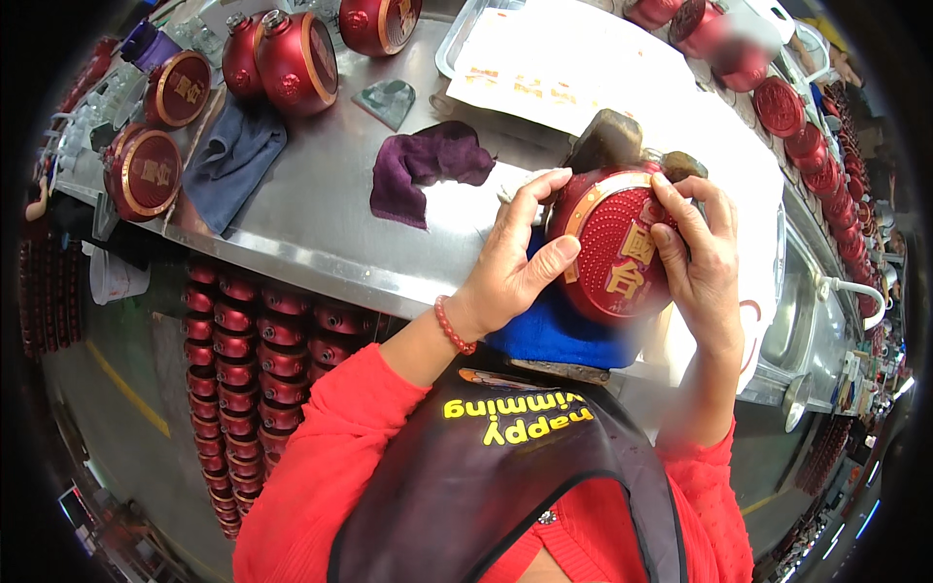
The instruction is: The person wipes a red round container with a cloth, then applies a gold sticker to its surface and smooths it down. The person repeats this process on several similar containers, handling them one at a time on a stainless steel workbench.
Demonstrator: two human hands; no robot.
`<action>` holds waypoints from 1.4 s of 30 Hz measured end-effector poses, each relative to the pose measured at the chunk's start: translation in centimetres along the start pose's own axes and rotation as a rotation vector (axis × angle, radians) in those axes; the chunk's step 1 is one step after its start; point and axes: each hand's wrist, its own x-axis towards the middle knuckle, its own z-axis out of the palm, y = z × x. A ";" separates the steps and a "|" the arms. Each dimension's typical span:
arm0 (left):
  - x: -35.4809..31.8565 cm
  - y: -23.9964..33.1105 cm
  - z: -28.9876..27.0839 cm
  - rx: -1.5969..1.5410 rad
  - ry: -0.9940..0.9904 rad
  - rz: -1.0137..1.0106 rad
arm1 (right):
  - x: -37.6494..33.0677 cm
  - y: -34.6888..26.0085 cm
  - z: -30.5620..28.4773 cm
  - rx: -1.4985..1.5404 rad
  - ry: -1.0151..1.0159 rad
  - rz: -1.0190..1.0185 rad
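A round, flat red bottle [612, 214] with raised dots and gold characters on its face leans tilted in front of me, over a blue cloth [544, 335]. A gold-orange strip [587, 206] runs along the left and upper part of its rim. My left hand [515, 262] holds the left side, fingers behind the edge and thumb near the strip. At the upper right, my right hand [702, 257] grips the rim, its index fingertip at the strip's end and its thumb on the bottle's face. Behind the bottle are dark, rounded blocks [607, 141], partly hidden.
A purple cloth [413, 175] and a blue-grey cloth [233, 165] lie on the metal table [335, 214]. Several red bottles [296, 63] stand at the far left, with more lined up along the right [779, 107]. White printed sheets [544, 63] lie at the back. Stacked red bottles [233, 345] stand below the table.
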 end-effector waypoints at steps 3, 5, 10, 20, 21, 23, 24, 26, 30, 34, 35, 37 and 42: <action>0.0 0.2 0.2 0.078 0.086 0.102 | 0.0 0.0 -0.1 0.000 -0.022 0.010; 0.2 0.4 0.4 0.138 0.163 0.249 | -0.1 -0.1 -0.1 0.019 0.015 0.011; 1.8 2.2 -0.7 0.664 0.044 0.480 | -0.3 0.1 -0.4 -0.002 -0.053 0.020; 7.1 3.5 -1.7 0.753 -0.127 0.602 | -1.8 0.6 -0.3 0.104 0.038 0.113; 7.2 3.4 -1.7 0.775 -0.118 0.595 | -1.9 0.6 -0.3 0.104 0.043 0.118; 7.0 3.3 -1.9 0.805 -0.118 0.579 | -2.0 0.4 -0.4 0.085 0.037 0.114; 6.8 3.4 -2.2 0.840 -0.151 0.530 | -2.0 0.4 -0.3 0.067 0.027 0.103; 6.8 3.4 -2.3 0.847 -0.158 0.532 | -1.9 0.4 -0.1 0.073 0.017 0.096; 7.5 3.9 -2.2 0.862 -0.159 0.580 | -2.0 0.8 0.0 0.114 0.022 0.092; 8.4 4.4 -1.4 0.928 -0.242 0.647 | -2.5 1.3 0.5 0.126 0.063 0.089; 8.5 4.6 -1.3 0.953 -0.272 0.649 | -2.6 1.3 0.6 0.129 0.060 0.110; 8.3 4.8 -1.3 1.016 -0.333 0.623 | -2.9 1.4 0.7 0.151 0.072 0.104; 5.1 4.7 -2.4 1.013 -0.208 0.578 | -4.0 0.7 0.2 0.350 0.074 0.218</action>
